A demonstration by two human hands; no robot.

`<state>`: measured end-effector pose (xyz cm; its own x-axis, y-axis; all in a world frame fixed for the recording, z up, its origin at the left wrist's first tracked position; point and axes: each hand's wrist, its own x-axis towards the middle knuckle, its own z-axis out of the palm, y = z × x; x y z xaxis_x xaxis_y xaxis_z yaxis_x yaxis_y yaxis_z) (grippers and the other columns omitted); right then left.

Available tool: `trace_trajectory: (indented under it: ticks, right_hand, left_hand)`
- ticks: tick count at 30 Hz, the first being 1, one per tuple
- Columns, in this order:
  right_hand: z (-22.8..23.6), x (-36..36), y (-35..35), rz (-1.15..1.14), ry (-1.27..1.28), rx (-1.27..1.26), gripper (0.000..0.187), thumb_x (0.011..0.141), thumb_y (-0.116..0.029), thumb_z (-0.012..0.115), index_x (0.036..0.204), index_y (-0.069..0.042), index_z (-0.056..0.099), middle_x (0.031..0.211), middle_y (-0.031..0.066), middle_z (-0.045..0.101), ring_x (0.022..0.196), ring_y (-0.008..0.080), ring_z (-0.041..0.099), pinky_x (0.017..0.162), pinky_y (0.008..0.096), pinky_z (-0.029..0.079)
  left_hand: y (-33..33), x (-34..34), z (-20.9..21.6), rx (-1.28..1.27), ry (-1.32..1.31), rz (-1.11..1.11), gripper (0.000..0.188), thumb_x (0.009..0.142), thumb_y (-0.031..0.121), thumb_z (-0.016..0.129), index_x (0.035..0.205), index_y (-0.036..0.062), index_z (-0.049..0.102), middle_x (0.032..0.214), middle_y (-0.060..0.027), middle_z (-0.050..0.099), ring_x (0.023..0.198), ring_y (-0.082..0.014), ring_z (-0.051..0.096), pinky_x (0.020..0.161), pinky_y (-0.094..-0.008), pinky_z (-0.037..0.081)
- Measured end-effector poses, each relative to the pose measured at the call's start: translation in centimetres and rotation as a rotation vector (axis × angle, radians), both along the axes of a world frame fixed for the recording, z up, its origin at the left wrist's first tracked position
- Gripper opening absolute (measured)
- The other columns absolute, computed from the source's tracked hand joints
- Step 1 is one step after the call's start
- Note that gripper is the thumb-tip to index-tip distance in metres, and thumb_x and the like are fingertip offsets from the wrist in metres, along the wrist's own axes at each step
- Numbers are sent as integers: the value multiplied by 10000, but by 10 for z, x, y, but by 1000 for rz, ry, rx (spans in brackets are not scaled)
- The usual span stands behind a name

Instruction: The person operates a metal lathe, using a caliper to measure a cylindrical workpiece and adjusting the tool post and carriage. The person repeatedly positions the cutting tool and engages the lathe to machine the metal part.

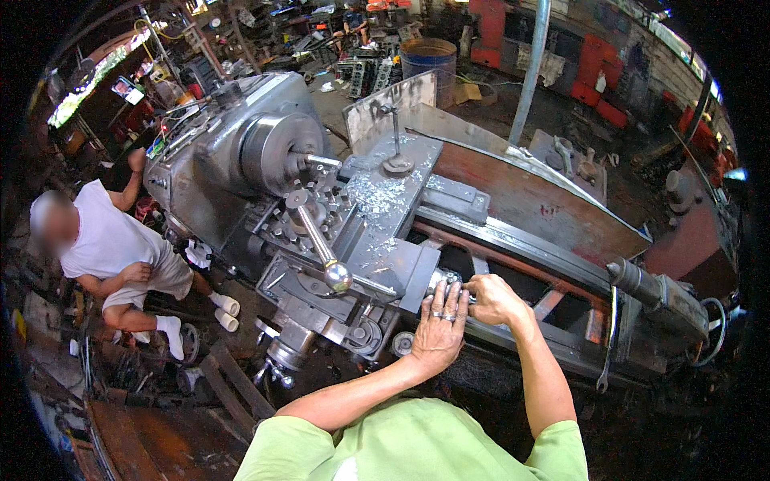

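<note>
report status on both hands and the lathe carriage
Left hand flat, at right end of lathe carriage. Right hand curled beside it, grip hidden. Metal chips scattered over carriage.

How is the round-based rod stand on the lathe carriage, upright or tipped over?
Upright: its round base sits on the chip-strewn lathe carriage, and its thin rod rises above it.

Both arms are bent and bare-skinned. The left forearm (353, 397) slants up and rightward to the left hand (437, 341) — back upward, fingers straight and nearly together. The right forearm (541, 365) rises leftward to the right hand (493, 301) — fingers curled, close beside the left fingertips.
</note>
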<state>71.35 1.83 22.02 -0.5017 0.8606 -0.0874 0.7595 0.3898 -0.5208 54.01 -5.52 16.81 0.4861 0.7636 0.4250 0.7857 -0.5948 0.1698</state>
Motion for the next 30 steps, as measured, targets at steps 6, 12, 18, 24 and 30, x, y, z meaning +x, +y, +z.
trace_trajectory:
  ticks: [6, 12, 18, 24, 30]
  right_hand:
    - [5, 4, 16, -3, -71, -194, 376, 671, -192, 746, 940, 67, 704, 847, 277, 692, 837, 422, 687, 758, 449, 547]
    - [-1, 9, 32, 46, -71, -314, 344, 646, -220, 781, 832, 58, 699, 761, 264, 682, 731, 382, 681, 710, 442, 537]
    - [-9, 14, 42, 62, -42, -402, 310, 644, -222, 807, 790, 36, 718, 691, 201, 671, 660, 272, 643, 679, 412, 520]
    - [-22, 17, 54, 48, 123, -557, 307, 617, -212, 821, 628, 24, 625, 549, 12, 475, 525, 152, 423, 488, 364, 345]
    - [-36, 21, 64, 125, 188, -594, 248, 635, -189, 813, 673, 18, 682, 582, 22, 570, 545, 149, 484, 518, 347, 385]
  left_hand:
    - [15, 2, -15, 93, 28, -11, 873, 764, 182, 722, 1498, -59, 314, 1548, -259, 325, 1431, -485, 281, 1101, -598, 280]
    - [27, 5, -19, 159, 38, 10, 821, 783, 184, 703, 1494, -17, 346, 1528, -200, 374, 1416, -431, 323, 1089, -559, 308]
    - [35, 9, -21, 252, 2, 43, 626, 884, 145, 562, 1477, 17, 405, 1469, -177, 442, 1380, -376, 389, 1082, -500, 352]
    - [41, 11, -17, 234, 23, 49, 616, 895, 163, 544, 1479, 27, 403, 1446, -155, 463, 1350, -346, 418, 1089, -499, 346]
    - [44, 11, -11, 254, 89, 63, 608, 880, 166, 573, 1450, 14, 427, 1420, -154, 483, 1303, -340, 453, 1043, -510, 371]
